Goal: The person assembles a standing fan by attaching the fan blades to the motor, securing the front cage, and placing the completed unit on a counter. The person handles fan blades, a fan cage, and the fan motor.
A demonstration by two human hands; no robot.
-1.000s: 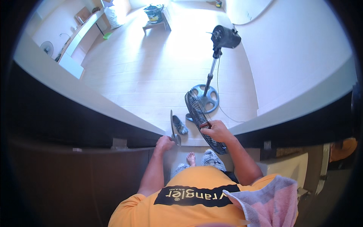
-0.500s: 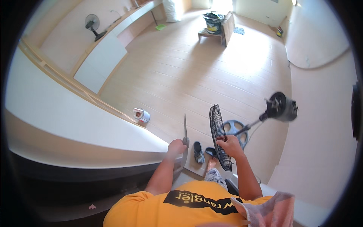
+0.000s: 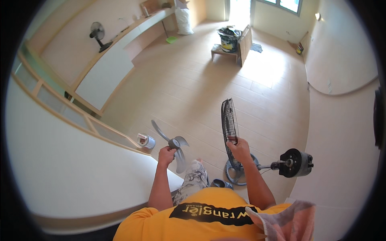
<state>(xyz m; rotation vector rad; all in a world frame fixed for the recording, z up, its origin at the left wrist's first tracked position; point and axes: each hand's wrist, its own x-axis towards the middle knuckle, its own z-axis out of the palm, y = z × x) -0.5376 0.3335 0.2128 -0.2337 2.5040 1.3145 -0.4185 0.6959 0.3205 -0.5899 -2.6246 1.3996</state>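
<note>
Grey plastic fan blade in the left hand, gripped near the hub, three curved vanes, looks intact. The right hand is closed on the rim of the dark wire fan guard, held upright on edge above the floor. So I'd say this is mid-teardown: both parts are off and carried, while the bare motor head on its pole sits tipped over beside the round base just right of the legs. Next move probably needs somewhere to put one part down, as neither hand is free. A small white cup-like thing sits on the wood floor nearby.
</note>
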